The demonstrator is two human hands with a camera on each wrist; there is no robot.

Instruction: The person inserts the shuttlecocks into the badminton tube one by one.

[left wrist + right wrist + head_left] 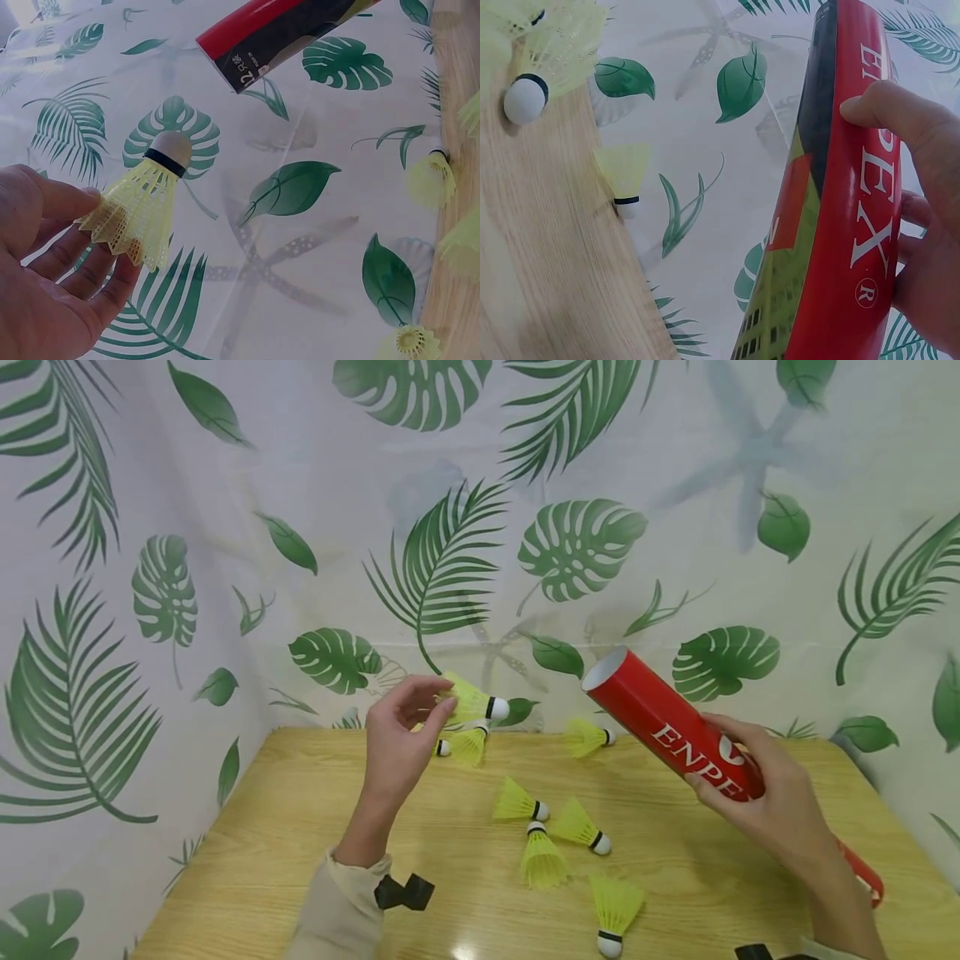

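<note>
My left hand (405, 735) pinches a yellow shuttlecock (472, 699) by its skirt, above the back of the table. Its white cork points right in the head view and upward in the left wrist view, where the thumb and fingers (90, 270) hold the skirt's rim. My right hand (772, 793) grips a red shuttlecock tube (660, 714) with white lettering, raised and tilted. The tube's pale round end faces up and left, towards the shuttlecock but apart from it. Part of the tube is hidden behind the right hand and wrist.
Several yellow shuttlecocks lie on the wooden table (300, 843): a cluster in the middle with one shuttlecock (543, 858), one (617, 910) near the front, one (588, 737) at the back, others below the left hand. A leaf-patterned cloth (247, 485) hangs behind the table.
</note>
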